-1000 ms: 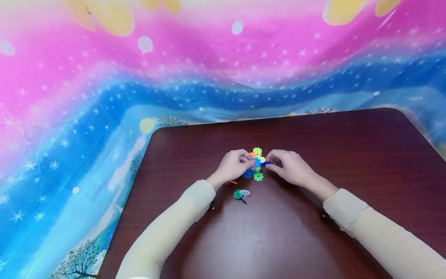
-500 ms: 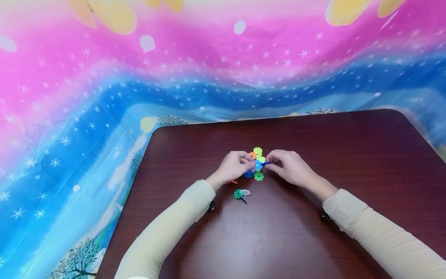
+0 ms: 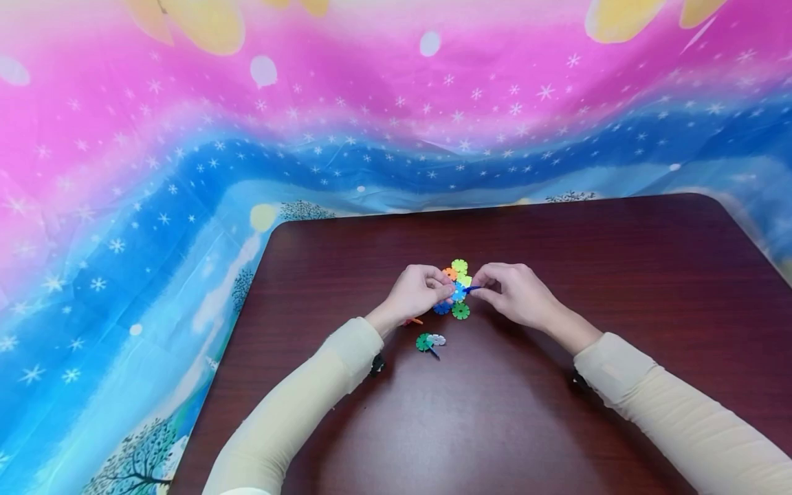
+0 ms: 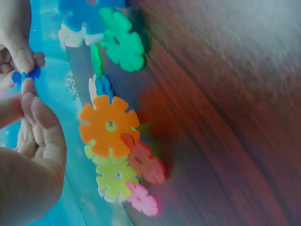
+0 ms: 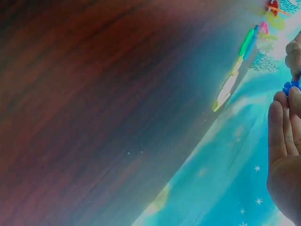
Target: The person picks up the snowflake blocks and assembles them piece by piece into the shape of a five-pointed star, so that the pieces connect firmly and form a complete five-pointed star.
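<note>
My left hand [image 3: 417,292] pinches a light blue snowflake disc [image 3: 458,292], a notched flat plastic piece. From the other side, my right hand [image 3: 513,292] pinches a dark blue snowflake disc [image 3: 472,289], seen nearly edge-on. The two discs meet between my fingertips; whether their notches interlock cannot be seen. In the right wrist view a blue disc [image 5: 289,86] shows between both hands. Beyond the hands on the table lie loose discs, among them a yellow-green one [image 3: 459,265], an orange one [image 3: 449,273] and a green one [image 3: 460,311].
Closer to me on the brown table [image 3: 507,412] lies a small cluster with a green disc [image 3: 423,342], a white disc [image 3: 437,339] and a dark edge-on piece. An orange piece [image 3: 417,321] lies by my left wrist. A patterned cloth [image 3: 383,103] hangs behind the table.
Both hands stay almost in place. The light blue disc has turned its face more toward the head camera, and the dark blue disc looks thinner, more edge-on.
</note>
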A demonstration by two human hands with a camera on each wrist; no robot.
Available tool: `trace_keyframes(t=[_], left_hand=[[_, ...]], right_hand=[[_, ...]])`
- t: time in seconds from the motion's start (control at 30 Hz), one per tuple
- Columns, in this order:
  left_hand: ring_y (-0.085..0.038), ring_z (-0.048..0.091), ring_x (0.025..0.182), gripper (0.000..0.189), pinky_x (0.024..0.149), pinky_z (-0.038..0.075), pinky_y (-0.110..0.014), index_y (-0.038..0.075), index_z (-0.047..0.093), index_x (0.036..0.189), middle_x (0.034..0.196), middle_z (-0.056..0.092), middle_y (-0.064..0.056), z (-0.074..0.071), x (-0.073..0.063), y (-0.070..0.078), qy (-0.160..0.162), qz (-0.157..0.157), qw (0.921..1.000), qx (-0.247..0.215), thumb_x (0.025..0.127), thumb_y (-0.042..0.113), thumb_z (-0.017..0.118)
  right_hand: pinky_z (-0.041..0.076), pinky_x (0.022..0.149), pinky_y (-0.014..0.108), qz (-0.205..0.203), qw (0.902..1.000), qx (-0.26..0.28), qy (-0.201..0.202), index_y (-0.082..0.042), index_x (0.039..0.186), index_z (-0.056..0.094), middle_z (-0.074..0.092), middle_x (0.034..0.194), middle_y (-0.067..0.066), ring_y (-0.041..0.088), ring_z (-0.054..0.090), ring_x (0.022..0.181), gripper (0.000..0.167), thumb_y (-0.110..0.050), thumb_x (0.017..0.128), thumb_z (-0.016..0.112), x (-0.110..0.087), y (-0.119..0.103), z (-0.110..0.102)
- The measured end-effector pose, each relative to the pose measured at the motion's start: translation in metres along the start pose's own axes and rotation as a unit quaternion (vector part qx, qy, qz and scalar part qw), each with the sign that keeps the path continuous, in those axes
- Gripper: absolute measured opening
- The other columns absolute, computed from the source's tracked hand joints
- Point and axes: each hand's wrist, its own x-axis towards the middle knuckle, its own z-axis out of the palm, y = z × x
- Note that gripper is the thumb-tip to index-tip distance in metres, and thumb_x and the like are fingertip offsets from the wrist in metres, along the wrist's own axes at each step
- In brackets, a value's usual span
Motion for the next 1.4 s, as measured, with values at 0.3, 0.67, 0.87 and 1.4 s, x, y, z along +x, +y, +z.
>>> trace_keyframes(t=[0.3,0.67,0.87,1.4], left_hand=[[-0.031,0.074,0.087,0.013,0.066,0.056,-0.028,0.006,0.074,0.101,0.079,0.075,0.0,-0.006,-0.004,-0.001,0.01,-0.007,0.9999,0.012,0.097,0.018,0.076],[-0.032,0.075,0.088,0.015,0.083,0.059,-0.051,0.004,0.074,0.104,0.081,0.076,-0.004,-0.013,-0.004,-0.006,0.021,-0.02,0.9989,-0.037,0.098,0.018,0.075],[-0.033,0.075,0.089,0.015,0.082,0.06,-0.048,0.004,0.074,0.103,0.082,0.076,-0.004,-0.014,-0.006,-0.007,0.019,-0.012,0.999,-0.038,0.098,0.018,0.074],[-0.035,0.071,0.091,0.014,0.074,0.059,-0.036,0.009,0.074,0.106,0.085,0.075,-0.002,-0.018,-0.007,-0.009,-0.001,0.003,1.0,-0.007,0.098,0.021,0.075]], right_hand=[[0.059,0.074,0.036,0.023,0.9991,-0.002,-0.037,-0.012,0.103,0.075,0.073,0.093,-0.001,0.011,0.067,0.08,0.023,-0.01,0.085,0.087,0.008,-0.003,0.003],[0.057,0.082,0.048,0.102,0.9795,-0.123,-0.122,-0.004,0.121,0.073,0.071,0.108,0.009,0.023,0.067,0.091,0.037,-0.024,0.091,0.082,0.023,0.019,0.005],[0.057,0.083,0.052,0.115,0.9695,-0.162,-0.143,-0.007,0.128,0.072,0.068,0.115,0.014,0.028,0.066,0.097,0.047,-0.033,0.091,0.082,0.03,0.026,0.011],[0.057,0.083,0.043,0.146,0.9817,0.005,-0.122,-0.01,0.108,0.069,0.069,0.095,0.002,0.02,0.065,0.088,0.017,-0.015,0.094,0.079,0.028,0.034,0.007]])
